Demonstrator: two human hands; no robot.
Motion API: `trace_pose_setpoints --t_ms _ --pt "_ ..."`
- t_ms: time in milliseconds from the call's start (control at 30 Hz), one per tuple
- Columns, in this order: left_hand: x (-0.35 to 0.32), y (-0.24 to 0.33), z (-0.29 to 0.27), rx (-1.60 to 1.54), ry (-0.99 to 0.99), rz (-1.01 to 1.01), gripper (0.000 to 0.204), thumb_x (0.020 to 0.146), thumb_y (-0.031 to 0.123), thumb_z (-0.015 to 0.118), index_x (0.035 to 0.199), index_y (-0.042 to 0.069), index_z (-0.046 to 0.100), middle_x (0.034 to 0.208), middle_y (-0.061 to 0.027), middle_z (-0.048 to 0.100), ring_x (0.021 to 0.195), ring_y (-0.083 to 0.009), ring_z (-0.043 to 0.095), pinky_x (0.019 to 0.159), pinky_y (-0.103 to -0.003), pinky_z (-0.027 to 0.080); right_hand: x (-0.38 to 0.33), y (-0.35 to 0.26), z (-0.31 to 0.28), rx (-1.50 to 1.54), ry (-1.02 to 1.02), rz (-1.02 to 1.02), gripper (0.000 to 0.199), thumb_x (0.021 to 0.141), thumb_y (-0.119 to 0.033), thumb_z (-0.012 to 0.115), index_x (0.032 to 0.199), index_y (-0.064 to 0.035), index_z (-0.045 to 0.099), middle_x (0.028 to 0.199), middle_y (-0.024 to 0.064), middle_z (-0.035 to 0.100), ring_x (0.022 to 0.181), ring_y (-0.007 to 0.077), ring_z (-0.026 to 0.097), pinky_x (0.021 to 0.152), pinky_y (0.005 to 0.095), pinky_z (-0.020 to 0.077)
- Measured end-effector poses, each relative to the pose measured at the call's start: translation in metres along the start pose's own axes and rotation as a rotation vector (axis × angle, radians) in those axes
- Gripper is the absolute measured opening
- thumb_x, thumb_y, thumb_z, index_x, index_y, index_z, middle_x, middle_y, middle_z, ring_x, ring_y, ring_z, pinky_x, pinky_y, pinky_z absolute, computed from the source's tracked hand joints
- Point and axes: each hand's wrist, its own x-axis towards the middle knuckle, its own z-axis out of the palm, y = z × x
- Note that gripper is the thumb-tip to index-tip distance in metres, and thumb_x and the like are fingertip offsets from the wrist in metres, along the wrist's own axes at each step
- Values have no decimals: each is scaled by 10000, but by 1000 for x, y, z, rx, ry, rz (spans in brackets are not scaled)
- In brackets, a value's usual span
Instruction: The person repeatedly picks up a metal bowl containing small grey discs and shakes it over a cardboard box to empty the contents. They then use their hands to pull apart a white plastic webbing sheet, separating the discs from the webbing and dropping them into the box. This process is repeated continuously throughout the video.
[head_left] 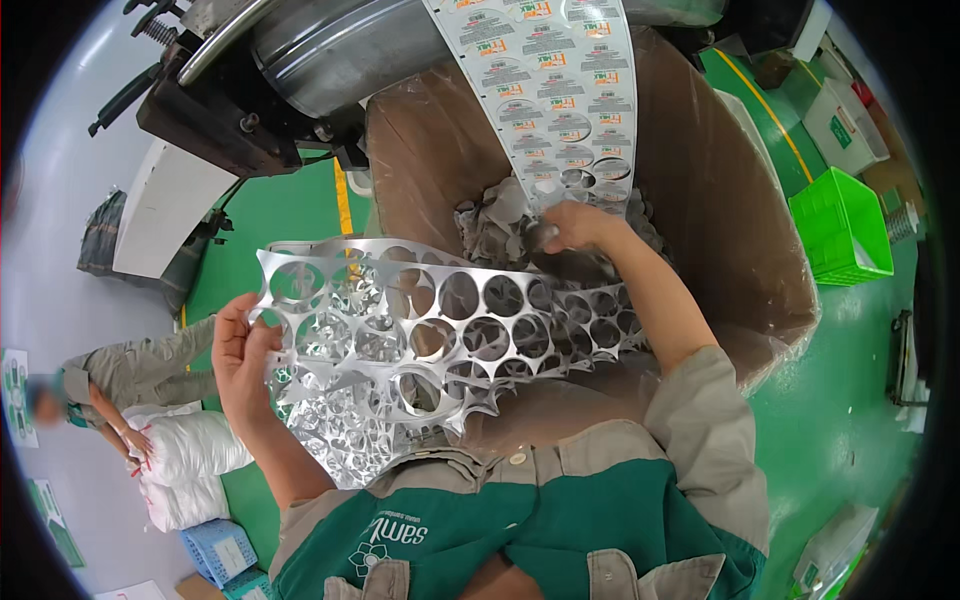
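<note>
Landmark: the big cardboard box [700, 200], lined with clear plastic, standing on the green floor [840, 420]. Left hand [243, 352] is left of the box, closed on the left end of a silver punched foil strip [440, 330] full of round holes. The strip runs from that hand rightward over the box's near rim. Right hand [572, 226] is inside the box, fingers pinched on the foil where it meets the printed foil web [555, 90]. That web comes down into the box from a metal machine roller [350, 45] above the box's left corner. Crumpled foil scrap [490, 225] lies in the box beside the right hand. Green crate [840, 225] right of the box. Another person [120, 375] crouches far left of the box by white sacks [190, 460].
</note>
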Motion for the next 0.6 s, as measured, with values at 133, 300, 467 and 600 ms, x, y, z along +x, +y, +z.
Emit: trace_pose_setpoints --t_ms 133,300,467,600 --pt "-3 2 -15 -37 -8 81 351 828 74 553 1161 -8 477 770 -7 500 656 -82 466 754 -278 428 -40 -50 -106 518 251 -231 548 732 -353 654 1094 38 524 1016 165 600 971 248 578 831 353 452" --pt "0 1 -25 -125 -39 193 337 848 100 546 1161 -3 475 738 -5 486 644 -86 457 778 -324 435 -80 -52 -124 1737 36 -727 432 844 -262 573 1145 36 484 1008 129 603 906 193 605 775 348 509" --pt "-3 15 -85 -305 245 381 377 872 127 538 1211 -2 434 703 4 453 613 -84 408 673 -241 413 -11 -22 -29 554 -323 41 589 739 -416 647 1123 17 537 1099 143 584 940 242 595 780 378 482" --pt "3 -16 -137 -231 430 310 367 869 128 539 1209 22 453 715 3 467 628 -89 415 641 -222 399 -8 45 27 -233 -127 135 457 641 -368 701 940 -26 645 1040 154 609 909 302 600 756 401 475"
